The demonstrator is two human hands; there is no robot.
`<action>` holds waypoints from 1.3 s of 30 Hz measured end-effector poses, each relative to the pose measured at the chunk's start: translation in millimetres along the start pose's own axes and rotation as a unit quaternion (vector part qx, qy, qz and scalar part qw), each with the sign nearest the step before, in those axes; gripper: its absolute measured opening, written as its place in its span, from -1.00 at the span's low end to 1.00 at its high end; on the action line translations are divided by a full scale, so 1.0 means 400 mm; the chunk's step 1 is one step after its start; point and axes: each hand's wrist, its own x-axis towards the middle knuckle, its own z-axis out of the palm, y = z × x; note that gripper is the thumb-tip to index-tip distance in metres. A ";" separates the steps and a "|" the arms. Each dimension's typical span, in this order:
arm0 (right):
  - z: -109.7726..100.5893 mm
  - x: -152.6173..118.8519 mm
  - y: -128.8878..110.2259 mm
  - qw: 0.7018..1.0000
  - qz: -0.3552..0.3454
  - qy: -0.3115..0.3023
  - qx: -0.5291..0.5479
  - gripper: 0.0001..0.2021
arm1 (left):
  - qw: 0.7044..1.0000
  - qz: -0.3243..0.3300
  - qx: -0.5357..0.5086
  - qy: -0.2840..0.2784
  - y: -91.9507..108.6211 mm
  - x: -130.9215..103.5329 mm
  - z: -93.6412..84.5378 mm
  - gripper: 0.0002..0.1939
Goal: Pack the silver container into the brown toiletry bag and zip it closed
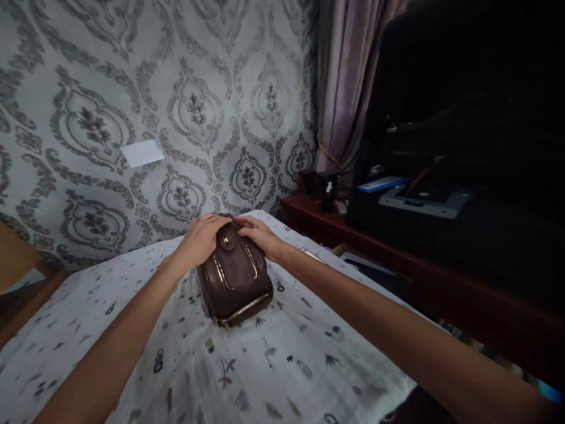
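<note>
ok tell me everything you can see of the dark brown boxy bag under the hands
The dark brown, boxy, leather-look bag has a gold-coloured stud on a rounded tab, gold-toned side zips flanking its front panel, and another zip along the lower edge. It rests on a white cloth printed with small motifs. The left hand touches its upper left, the right hand its upper right; they partly cover the top, so whether it is open there cannot be told.

Patterned wall [194,112] and purple curtain [342,76]
I see a white rectangle [142,153] on the wall; at right, a bottle [327,200] stands on the red shelf [304,209].
</note>
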 end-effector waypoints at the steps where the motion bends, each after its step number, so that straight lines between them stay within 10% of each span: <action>1: 0.000 -0.001 0.002 1.000 0.000 0.003 0.003 -0.60 | 1.000 0.001 0.004 -0.004 0.002 0.001 -0.001 -0.40; 14: 0.005 -0.009 0.009 0.968 -0.124 0.012 -0.216 -0.66 | 0.994 -0.032 0.082 -0.057 0.038 0.029 -0.029 -0.53; 20: 0.028 -0.026 -0.011 0.904 -0.150 -0.007 -0.401 -0.66 | 0.998 -0.060 -0.028 0.004 0.005 0.015 -0.004 -0.48; 27: 0.031 -0.017 -0.009 0.902 -0.119 0.007 -0.414 -0.61 | 0.990 -0.099 -0.071 0.072 -0.063 0.041 0.007 -0.59; 39: 0.033 -0.028 0.000 0.902 -0.126 0.013 -0.413 -0.57 | 0.980 -0.145 0.094 -0.096 -0.100 0.163 0.026 -0.72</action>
